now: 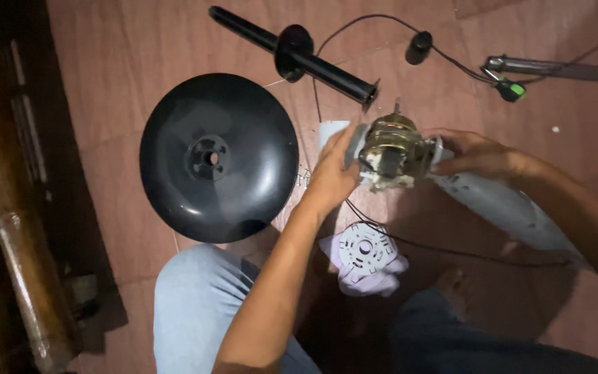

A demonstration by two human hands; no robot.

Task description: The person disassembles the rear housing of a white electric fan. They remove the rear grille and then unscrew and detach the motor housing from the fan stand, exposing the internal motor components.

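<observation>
A fan motor (390, 151) with metal core and copper windings is held above the floor between both hands. My left hand (331, 173) grips its left side, fingers pointing up. My right hand (475, 154) holds its right side, where a white plastic housing (503, 204) extends down to the right. A thin black cable (451, 249) runs from the motor across the floor.
A round black fan base (217, 158) lies on the reddish tiled floor at the left. A black pole with a collar (297, 54) lies at the top. A white round plate (366, 251) rests on a cloth below the motor. A plug and a tool (510, 88) lie top right. My knees are at the bottom.
</observation>
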